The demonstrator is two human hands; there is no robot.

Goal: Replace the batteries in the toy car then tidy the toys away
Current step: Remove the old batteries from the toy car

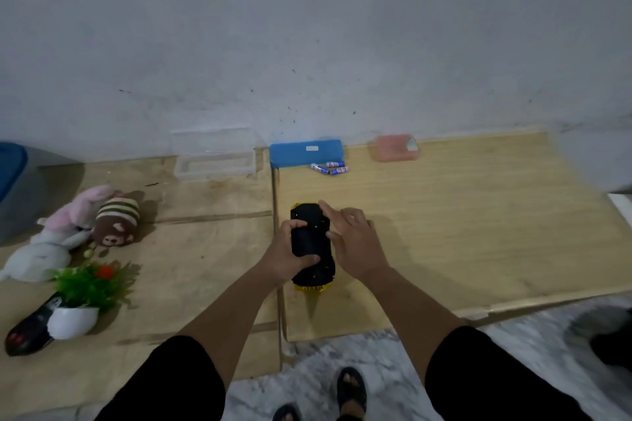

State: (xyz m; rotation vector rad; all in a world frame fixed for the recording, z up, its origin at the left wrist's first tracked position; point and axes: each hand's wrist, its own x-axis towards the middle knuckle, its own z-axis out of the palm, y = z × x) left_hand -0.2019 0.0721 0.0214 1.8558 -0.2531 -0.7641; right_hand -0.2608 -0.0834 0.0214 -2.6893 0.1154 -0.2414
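Observation:
A toy car [313, 243] lies upside down on the wooden board, black underside up, its yellow body showing at the near end. My left hand [285, 255] grips its left side, thumb across the underside. My right hand [352, 237] rests against the car's right side with the forefinger stretched out over the far end. Several blue batteries [330, 168] lie loose further back, beside a blue box [305, 152].
A clear plastic container [214, 157] and a pink box [393, 147] stand by the wall. At the left lie plush toys [85, 225], a potted plastic plant [85, 297] and a dark toy [29, 331]. A blue bin [13, 178] is far left.

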